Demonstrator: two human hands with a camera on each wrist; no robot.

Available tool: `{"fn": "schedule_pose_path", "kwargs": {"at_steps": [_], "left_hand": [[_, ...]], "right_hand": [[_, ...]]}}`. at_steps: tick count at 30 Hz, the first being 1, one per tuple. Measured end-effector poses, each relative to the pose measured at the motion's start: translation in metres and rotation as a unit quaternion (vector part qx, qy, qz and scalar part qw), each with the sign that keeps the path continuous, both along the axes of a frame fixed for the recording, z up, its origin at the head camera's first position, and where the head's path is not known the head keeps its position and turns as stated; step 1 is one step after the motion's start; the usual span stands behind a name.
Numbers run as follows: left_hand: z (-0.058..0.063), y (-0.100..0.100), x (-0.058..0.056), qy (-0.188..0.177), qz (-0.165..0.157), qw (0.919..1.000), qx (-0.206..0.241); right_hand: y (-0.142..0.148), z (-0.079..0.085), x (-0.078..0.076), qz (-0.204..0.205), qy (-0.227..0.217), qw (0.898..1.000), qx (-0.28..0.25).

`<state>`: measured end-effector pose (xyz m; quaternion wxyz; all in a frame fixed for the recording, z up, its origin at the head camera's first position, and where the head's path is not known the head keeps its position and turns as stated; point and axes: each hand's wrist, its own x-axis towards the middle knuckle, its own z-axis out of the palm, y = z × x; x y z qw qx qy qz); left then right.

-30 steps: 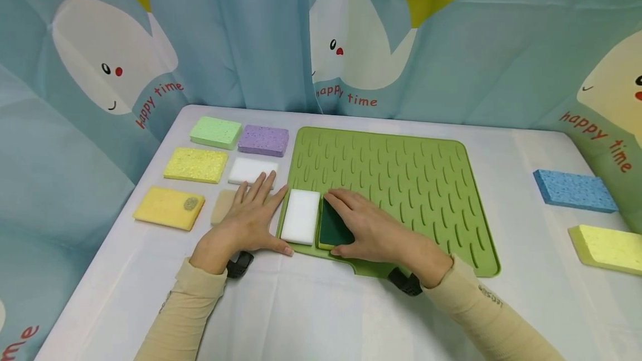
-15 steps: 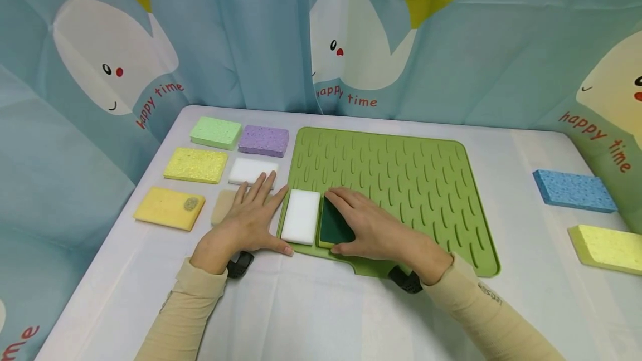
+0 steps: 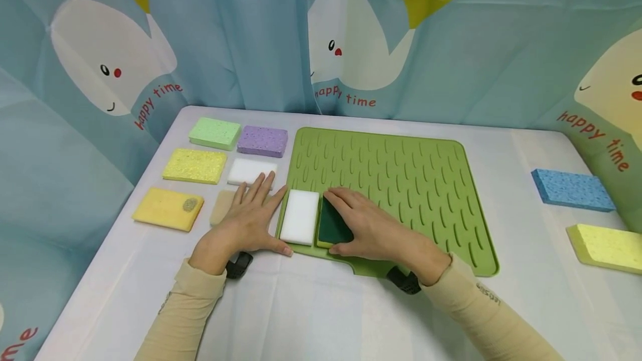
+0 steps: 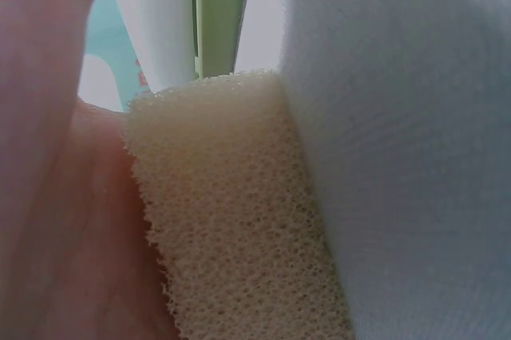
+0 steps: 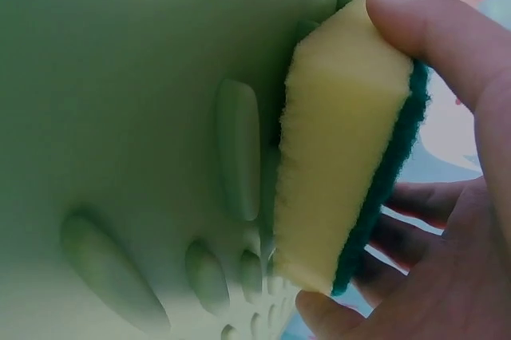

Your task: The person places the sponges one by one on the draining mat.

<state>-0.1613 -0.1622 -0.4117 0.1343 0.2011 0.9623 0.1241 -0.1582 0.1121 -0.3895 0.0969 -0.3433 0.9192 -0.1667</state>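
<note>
My right hand [image 3: 373, 227] holds a scouring sponge [image 3: 333, 224] between thumb and fingers at its two ends. The sponge has a dark green top and a yellow foam body [image 5: 343, 148]; it lies on a green ridged mat [image 3: 391, 183]. Just left of it, a white sponge [image 3: 300, 217] lies along the mat's left edge. My left hand [image 3: 248, 219] is spread with straight fingers beside the mat, over a beige sponge [image 3: 222, 208] that it partly hides. Its fingertips reach a second white sponge [image 3: 251, 170]. In the left wrist view the beige foam [image 4: 239, 196] sits under the palm.
At the left lie a light green sponge [image 3: 215, 133], a purple sponge [image 3: 263, 141], a speckled yellow sponge [image 3: 194, 165] and an orange-yellow sponge [image 3: 169, 208]. A blue sponge [image 3: 573, 189] and a pale yellow sponge [image 3: 607, 247] lie far right. A patterned curtain [image 3: 271, 38] stands behind the table.
</note>
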Motion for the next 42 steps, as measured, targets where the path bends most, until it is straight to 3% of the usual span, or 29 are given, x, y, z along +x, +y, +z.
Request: {"fn": "schedule_pose_path", "kwargs": {"at_steps": [11, 23, 32, 42], "left_hand": [[0.000, 0.000, 0.000, 0.000, -0.002, 1.0000, 0.000], [0.001, 0.000, 0.000, -0.002, -0.002, 1.0000, 0.001], [-0.001, 0.000, 0.000, -0.006, -0.002, 1.0000, 0.000], [-0.001, -0.001, 0.000, -0.003, -0.006, 1.0000, -0.002]], "right_hand": [[0.010, 0.011, 0.000, 0.000, -0.009, 0.999, -0.048], [0.051, 0.022, -0.004, -0.070, -0.042, 0.994, -0.076], [0.078, 0.029, -0.004, -0.119, -0.045, 0.989, -0.082], [0.112, 0.026, -0.001, -0.152, -0.034, 0.986, -0.060]]}}
